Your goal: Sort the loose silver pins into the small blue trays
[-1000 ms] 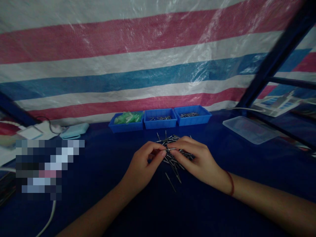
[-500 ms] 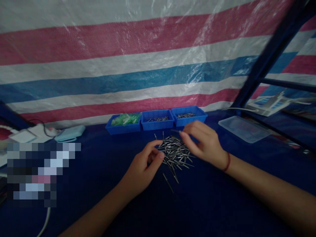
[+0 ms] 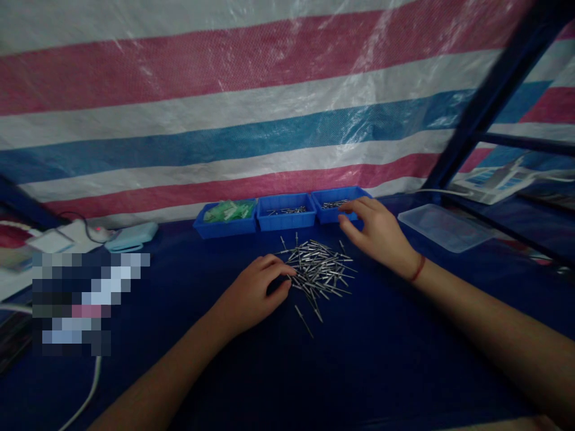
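Observation:
A loose pile of silver blind rivets (image 3: 321,269) lies on the dark blue tabletop, and one stray rivet (image 3: 304,321) rests in front of it. My left hand (image 3: 254,293) is at the pile's left edge, its fingertips against the nearest rivets and its thumb apart from the index finger. Over the front edge of the right blue bin (image 3: 330,215), my right hand (image 3: 375,230) hovers with thumb and fingers apart and nothing visible between them. That bin holds rivets, partly hidden by my fingers.
The middle blue bin (image 3: 287,221) has some rivets in it. Green and clear plastic pieces fill the left blue bin (image 3: 227,227). A translucent lid (image 3: 447,227) lies at the right. Far left are a light blue case (image 3: 131,237) and a white cable (image 3: 92,389).
My right hand has moved up and away from the pile to the right bin, and its fingers have parted; the thin piece it held is gone. My left hand has opened slightly beside the pile.

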